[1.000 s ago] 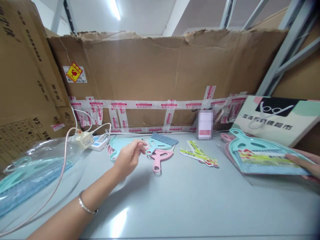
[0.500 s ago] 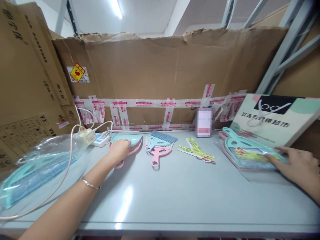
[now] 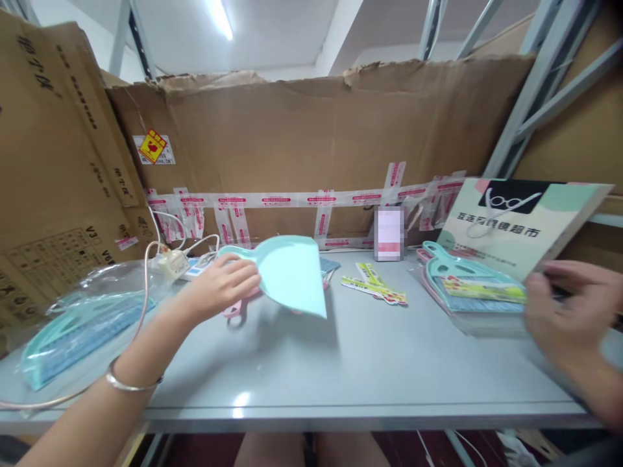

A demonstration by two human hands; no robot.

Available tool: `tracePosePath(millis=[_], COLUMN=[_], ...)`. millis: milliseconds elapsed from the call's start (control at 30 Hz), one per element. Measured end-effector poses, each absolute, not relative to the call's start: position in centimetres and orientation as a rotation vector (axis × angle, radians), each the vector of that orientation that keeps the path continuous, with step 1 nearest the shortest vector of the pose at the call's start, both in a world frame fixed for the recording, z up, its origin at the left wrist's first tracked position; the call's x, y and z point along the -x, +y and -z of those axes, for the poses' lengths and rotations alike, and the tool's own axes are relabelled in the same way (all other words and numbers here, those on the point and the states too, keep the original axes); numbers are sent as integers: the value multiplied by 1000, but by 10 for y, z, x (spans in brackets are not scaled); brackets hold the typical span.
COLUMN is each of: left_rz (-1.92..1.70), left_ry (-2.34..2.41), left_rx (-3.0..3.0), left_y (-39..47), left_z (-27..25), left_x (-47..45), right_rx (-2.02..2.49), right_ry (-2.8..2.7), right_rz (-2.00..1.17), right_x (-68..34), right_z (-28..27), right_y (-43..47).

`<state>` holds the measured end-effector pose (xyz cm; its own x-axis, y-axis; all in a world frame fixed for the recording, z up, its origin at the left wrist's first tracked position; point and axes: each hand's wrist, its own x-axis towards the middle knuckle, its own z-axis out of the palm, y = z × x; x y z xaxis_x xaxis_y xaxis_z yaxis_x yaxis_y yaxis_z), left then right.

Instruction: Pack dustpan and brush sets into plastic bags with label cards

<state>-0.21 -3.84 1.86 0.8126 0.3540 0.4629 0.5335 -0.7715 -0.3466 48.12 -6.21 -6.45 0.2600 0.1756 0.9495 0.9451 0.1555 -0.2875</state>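
My left hand (image 3: 226, 285) grips a turquoise dustpan (image 3: 292, 269) near its handle and holds it raised over the grey table. Below and behind it, a pink dustpan (image 3: 236, 308) lies mostly hidden, and only part of a blue-bristled brush (image 3: 329, 265) shows. Off at the right, my right hand (image 3: 569, 311) is smeared by motion, its fingers curled, close to a bagged turquoise dustpan and brush set (image 3: 445, 263). A yellow-green label strip lies on that set. Several loose label cards (image 3: 374, 285) lie on the table between the hands.
Another bagged turquoise set (image 3: 87, 324) lies at the left, beside a cable and a white power strip (image 3: 195, 267). A blurred-out phone (image 3: 389, 233) stands against the cardboard wall (image 3: 272, 143). A printed paper bag (image 3: 511, 224) leans at the right.
My left hand has lifted the turquoise dustpan off the pink one and swung it rightward, over the brushes. My right hand has come away from the bagged set at the right.
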Motion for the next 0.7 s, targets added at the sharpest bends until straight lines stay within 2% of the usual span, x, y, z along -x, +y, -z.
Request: tracePosePath(millis=[133, 233, 367, 533, 700], left_rz=[521, 599, 704, 487, 413], left_ry=[-336, -272, -431, -421, -474], left_rx=[2595, 2728, 2981, 3062, 3032], left_y=[-45, -59, -86, -96, -66], left_z=[3, 17, 28, 43, 55], left_x=[-19, -35, -43, -43, -49], right_rx=[1240, 1234, 1243, 1229, 1279], right_ry=[-1932, -2200, -2375, -2489, -2511], right_rz=[304, 167, 64, -1, 5], right_x=[-403, -353, -310, -282, -283], right_z=[56, 60, 68, 76, 82], right_y=[-44, -14, 23, 45, 46])
